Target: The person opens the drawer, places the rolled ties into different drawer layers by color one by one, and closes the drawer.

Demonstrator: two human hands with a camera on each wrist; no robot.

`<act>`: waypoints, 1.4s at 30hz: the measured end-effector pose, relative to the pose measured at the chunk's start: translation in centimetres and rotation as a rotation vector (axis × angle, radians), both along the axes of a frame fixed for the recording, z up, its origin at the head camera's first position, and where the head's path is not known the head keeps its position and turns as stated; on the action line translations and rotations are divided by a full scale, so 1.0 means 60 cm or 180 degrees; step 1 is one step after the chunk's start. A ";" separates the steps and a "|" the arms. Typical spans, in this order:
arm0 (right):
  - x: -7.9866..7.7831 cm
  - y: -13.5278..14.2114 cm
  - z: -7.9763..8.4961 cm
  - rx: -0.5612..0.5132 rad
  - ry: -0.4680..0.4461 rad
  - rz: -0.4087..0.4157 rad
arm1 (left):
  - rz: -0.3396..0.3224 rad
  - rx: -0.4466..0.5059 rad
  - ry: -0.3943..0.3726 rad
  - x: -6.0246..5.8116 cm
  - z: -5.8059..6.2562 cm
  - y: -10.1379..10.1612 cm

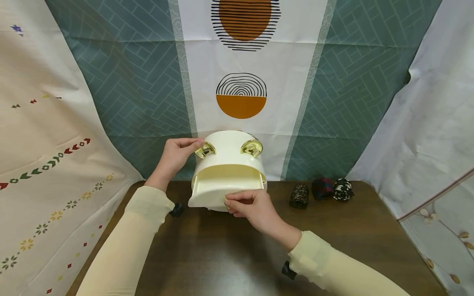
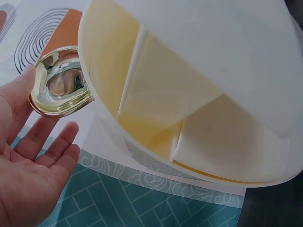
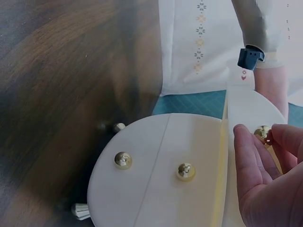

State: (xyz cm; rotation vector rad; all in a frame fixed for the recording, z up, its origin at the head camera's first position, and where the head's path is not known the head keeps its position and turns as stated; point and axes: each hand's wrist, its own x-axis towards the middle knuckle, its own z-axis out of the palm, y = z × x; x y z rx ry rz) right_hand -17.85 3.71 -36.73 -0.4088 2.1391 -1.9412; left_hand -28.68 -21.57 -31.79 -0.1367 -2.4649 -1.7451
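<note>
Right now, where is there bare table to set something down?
Free: the dark brown wooden table between the pale cream sleeves, and right of the right sleeve, in front of three small patterned rolls. Crowded: the back edge, with the rolls, and white rounded box touched by left hand and right hand.

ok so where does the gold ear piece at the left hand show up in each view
Head: just left of centre, the gold ear piece is at the fingertips of the left hand.
Left wrist: upper left, the gold ear piece is at the thumb.
Right wrist: not in it.
Shared landmark: the white drawer unit, in all three views.
</note>
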 end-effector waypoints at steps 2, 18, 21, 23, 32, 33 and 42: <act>0.001 0.000 -0.001 0.0005 -0.0004 0.0015 | -0.0003 0.0007 -0.0011 -0.001 -0.001 -0.001; 0.011 0.006 -0.002 0.0019 0.0037 0.0036 | -0.0031 -0.0002 0.0054 -0.002 0.000 0.002; 0.013 0.007 -0.002 0.0015 0.0048 0.0039 | -0.0029 0.0005 0.0045 -0.002 0.001 0.002; 0.014 0.007 -0.003 -0.0001 0.0040 0.0060 | -0.0027 0.0004 0.0032 -0.002 0.000 0.002; 0.023 0.025 0.017 0.0194 -0.0190 0.0305 | -0.0047 0.0048 -0.0050 0.000 -0.004 -0.001; 0.023 0.028 0.024 0.0247 -0.0214 0.0341 | -0.0041 0.0047 -0.0055 0.000 -0.004 -0.001; 0.005 0.076 0.111 0.0438 -0.0005 0.0467 | -0.0063 0.0079 -0.0042 -0.001 -0.003 -0.001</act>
